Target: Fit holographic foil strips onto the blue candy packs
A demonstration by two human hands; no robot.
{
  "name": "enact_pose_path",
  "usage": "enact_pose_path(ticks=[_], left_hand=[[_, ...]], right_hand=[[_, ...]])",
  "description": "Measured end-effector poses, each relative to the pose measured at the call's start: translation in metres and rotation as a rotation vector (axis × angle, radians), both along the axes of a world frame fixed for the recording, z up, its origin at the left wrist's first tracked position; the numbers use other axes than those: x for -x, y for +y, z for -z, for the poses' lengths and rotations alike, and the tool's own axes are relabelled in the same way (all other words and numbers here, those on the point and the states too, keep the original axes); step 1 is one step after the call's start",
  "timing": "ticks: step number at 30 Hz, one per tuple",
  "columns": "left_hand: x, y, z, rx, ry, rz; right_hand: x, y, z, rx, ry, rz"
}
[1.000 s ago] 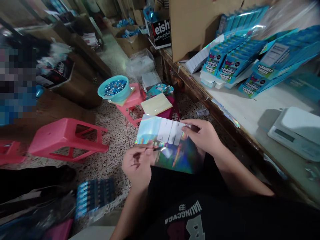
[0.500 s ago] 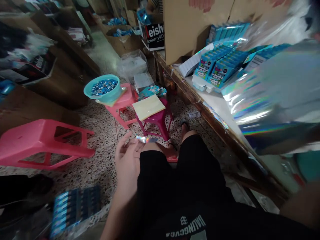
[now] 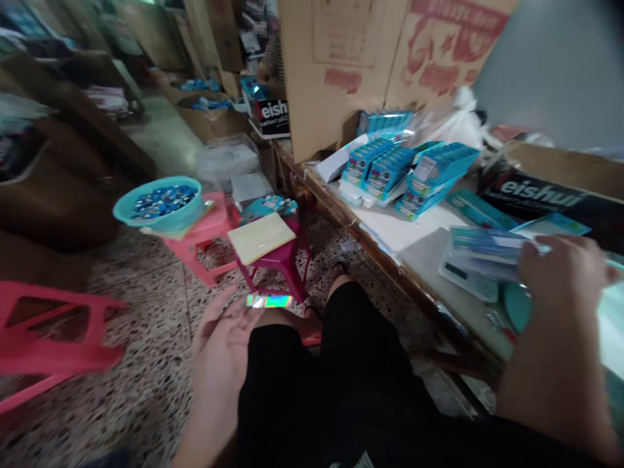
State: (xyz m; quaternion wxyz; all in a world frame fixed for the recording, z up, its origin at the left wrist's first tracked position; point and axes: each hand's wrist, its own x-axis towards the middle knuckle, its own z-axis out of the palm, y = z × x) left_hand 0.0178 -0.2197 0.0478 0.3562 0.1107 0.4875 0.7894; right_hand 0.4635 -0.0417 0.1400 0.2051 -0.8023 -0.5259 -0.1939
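Observation:
My left hand [image 3: 221, 341] is low over my left thigh, its fingers partly curled. From its fingertips a small shiny rainbow-silver strip [image 3: 269, 301] sticks out; its kind is not clear. At the right, my right hand [image 3: 560, 263] is over the workbench, blurred, with its fingers bent around the right end of a stack of flat blue packs [image 3: 487, 246]. Just beneath that stack, partly covered by it, shows a white scale-like device [image 3: 468, 278]. A turquoise round thing [image 3: 517, 305] is partly hidden by my right wrist.
Blue candy boxes [image 3: 385, 169] stand on the workbench [image 3: 414, 250] beside a black printed carton [image 3: 541, 195]. On the floor are a pink stool bearing a turquoise basin [image 3: 121, 211] of blue-wrapped pieces, a purple stool [image 3: 280, 263] with a cream board [image 3: 263, 237], and another pink stool [image 3: 53, 331].
The view has swung right. The large silver sheet that filled the right side is gone from sight, and my right hand has come into view at the blue packs. My left hand still has the strip.

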Motion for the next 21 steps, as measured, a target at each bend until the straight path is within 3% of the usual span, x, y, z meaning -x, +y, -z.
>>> enact_pose_path(ticks=[3,6,8,9,11,13,17,21], left_hand=[[-0.001,-0.002,0.001,0.033,-0.01,0.009],[-0.007,-0.002,-0.002,0.098,0.013,0.026],[-0.011,-0.003,-0.003,0.139,0.017,0.039],[-0.013,-0.002,-0.003,0.153,0.012,0.055],[-0.017,-0.002,-0.001,0.176,0.0,0.105],[-0.022,0.0,-0.001,0.199,0.0,0.156],[-0.036,0.011,-0.01,0.242,0.035,0.253],[-0.058,0.039,-0.027,0.282,0.17,0.369]], right_hand=[[0.01,0.001,-0.003,0.163,0.041,-0.029],[0.048,-0.01,0.001,-0.096,0.094,-0.319],[0.086,-0.024,0.01,-0.201,0.204,-0.635],[0.107,-0.033,0.015,-0.157,0.284,-0.807],[0.148,-0.052,0.027,0.087,0.479,-1.111],[0.181,-0.067,0.036,0.28,0.69,-1.281],[0.209,-0.077,0.041,0.437,1.07,-1.487],[0.195,-0.064,0.029,0.426,1.261,-1.48]])
